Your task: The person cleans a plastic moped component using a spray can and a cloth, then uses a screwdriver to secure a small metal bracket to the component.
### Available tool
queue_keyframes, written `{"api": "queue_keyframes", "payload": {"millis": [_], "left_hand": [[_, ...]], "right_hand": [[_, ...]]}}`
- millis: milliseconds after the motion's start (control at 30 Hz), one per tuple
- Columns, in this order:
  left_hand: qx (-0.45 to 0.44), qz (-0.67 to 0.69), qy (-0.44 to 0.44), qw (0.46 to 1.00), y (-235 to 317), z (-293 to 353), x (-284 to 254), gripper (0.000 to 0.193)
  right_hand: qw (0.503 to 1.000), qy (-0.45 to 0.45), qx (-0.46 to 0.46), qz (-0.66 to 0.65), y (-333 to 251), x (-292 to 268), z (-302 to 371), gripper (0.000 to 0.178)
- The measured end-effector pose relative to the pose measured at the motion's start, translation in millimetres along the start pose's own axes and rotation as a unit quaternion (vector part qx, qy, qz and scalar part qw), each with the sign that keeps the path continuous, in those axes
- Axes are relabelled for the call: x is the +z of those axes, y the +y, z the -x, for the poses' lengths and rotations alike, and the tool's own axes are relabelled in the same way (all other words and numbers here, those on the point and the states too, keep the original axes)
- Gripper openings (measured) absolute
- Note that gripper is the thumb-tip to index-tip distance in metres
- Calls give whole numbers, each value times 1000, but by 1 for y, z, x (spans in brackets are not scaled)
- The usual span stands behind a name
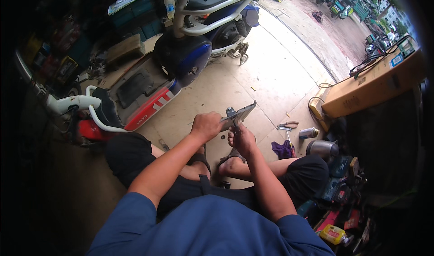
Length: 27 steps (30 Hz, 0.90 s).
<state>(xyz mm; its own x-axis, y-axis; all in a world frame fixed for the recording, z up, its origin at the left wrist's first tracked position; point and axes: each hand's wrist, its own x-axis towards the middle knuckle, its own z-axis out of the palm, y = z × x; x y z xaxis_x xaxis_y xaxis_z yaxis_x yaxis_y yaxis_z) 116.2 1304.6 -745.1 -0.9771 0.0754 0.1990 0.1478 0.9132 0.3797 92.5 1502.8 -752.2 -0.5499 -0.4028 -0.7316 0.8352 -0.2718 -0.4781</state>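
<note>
Between my two hands, above the floor and in front of my feet, is a flat dark grey metal-looking plate (pixel 245 112), tilted up toward the right. A small black block (pixel 230 112) stands at its far edge. My left hand (pixel 208 126) is closed round the plate's left end. Just under the plate's middle, my right hand (pixel 242 138) has its fingers curled in and the thumb up against a thin dark piece, whose kind I cannot make out. Fingers hide part of the plate's underside.
An electric scooter (pixel 151 102) with a red side panel stands at the left. To my right lie pliers (pixel 288 125), a spray can (pixel 308 133), a purple cloth (pixel 283 150) and a metal kettle (pixel 323 148). Beyond them is a long cardboard box (pixel 370 91); power tools (pixel 337 179) crowd the lower right.
</note>
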Motion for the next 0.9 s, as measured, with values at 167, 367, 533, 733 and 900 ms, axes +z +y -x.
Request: {"api": "queue_keyframes", "payload": {"millis": [167,367,533,733,900], "left_hand": [[-21,-2,-11,1000,3,-3,-7,35],[-12,-12,-11,1000,4,-5,-6,36],[-19,-15,-25,999,6,-7,-10,37],[-6,-12,-5,1000,2,-6,-7,35],[-48,-14,-14,999,3,-10,-8,40]], "right_hand": [[802,170,-372,436,4,14,18,41],[565,182,-477,648,-5,18,19,24],[668,161,-463,561,-2,18,14,21],[607,174,-509,585,-6,21,21,19],[599,188,-505,591,-5,19,25,22]]}}
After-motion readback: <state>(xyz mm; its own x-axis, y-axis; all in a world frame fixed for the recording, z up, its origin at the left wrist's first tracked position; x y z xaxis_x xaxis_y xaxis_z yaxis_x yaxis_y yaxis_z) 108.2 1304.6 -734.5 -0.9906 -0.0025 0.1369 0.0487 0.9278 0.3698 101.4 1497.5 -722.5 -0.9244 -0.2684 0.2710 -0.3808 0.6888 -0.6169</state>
